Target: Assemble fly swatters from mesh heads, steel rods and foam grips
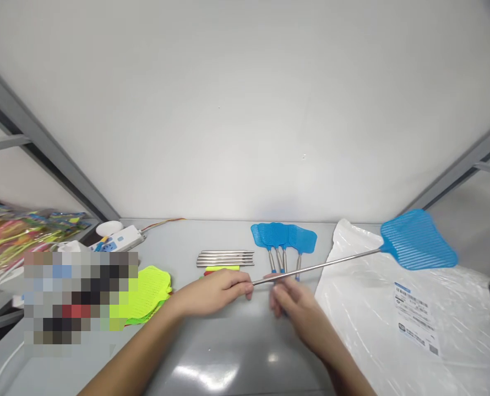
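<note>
At the far left of the bench (237, 352), a bag of multicoloured swatters (9, 242) lies near a white power strip (116, 238). Yellow-green swatter heads (148, 294) lie partly behind a blurred patch, and a row of steel shafts (225, 258) lies just beyond your hands. Your left hand (214, 292) is closed around the end of the shaft of a blue fly swatter (311, 269), and its head reaches right, over a white plastic bag (360, 313). Your right hand (298, 313) is curled beside the shaft; you cannot tell whether it grips. You appear to be working at the swatter's handle end. Your next move calls for a steady hold, keeping the long shaft clear of the other blue swatters (284, 236).
</note>
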Motion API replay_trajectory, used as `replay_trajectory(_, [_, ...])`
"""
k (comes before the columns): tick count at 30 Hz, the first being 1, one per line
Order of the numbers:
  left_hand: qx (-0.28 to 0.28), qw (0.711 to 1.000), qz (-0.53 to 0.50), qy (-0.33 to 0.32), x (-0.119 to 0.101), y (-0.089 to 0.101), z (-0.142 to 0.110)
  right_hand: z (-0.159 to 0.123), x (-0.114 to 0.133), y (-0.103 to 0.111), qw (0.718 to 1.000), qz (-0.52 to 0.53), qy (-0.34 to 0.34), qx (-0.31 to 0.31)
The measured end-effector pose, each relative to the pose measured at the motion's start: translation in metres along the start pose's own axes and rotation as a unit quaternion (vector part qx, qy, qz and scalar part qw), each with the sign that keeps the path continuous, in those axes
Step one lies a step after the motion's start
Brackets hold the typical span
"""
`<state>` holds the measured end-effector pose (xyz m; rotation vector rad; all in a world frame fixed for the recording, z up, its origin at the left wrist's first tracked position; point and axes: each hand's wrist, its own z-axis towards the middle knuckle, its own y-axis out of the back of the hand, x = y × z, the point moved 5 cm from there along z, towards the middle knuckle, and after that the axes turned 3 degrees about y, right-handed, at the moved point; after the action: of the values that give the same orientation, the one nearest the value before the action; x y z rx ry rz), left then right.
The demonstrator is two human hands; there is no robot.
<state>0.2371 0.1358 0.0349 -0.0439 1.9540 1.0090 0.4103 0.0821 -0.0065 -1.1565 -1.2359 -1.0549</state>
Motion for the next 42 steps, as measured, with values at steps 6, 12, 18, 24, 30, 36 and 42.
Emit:
replay_trajectory(6, [-0.001, 0.999, 0.039, -0.036, -0.006, 0.004, -0.014, 0.007, 0.005, -0.024, 0.991, 0.004, 0.062, -0.118])
replay_trajectory(12, [-0.033, 0.994, 0.104, -0.023, 0.005, 0.037, -0.066, -0.006, 0.031, -0.009, 0.973, 0.042, 0.110, -0.197])
replay_trajectory(18, [-0.033, 0.994, 0.106, -0.002, 0.032, 0.057, -0.104, -0.019, 0.069, 0.010, 0.937, 0.115, 0.175, -0.279])
replay_trajectory(24, [-0.054, 0.995, 0.087, -0.013, 0.035, 0.049, -0.097, -0.011, 0.058, -0.008, 0.920, 0.160, 0.197, -0.298])
replay_trajectory(30, [-0.077, 0.993, 0.088, -0.007, 0.026, 0.028, -0.075, 0.010, 0.013, -0.075, 0.980, 0.042, 0.085, -0.177])
replay_trajectory(36, [-0.064, 0.993, 0.098, 0.012, 0.029, 0.017, -0.066, 0.003, 0.023, -0.027, 0.973, 0.024, 0.094, -0.208])
replay_trajectory(42, [-0.045, 0.995, 0.088, 0.024, 0.028, 0.015, -0.061, -0.009, 0.041, 0.024, 0.958, 0.110, 0.122, -0.233])
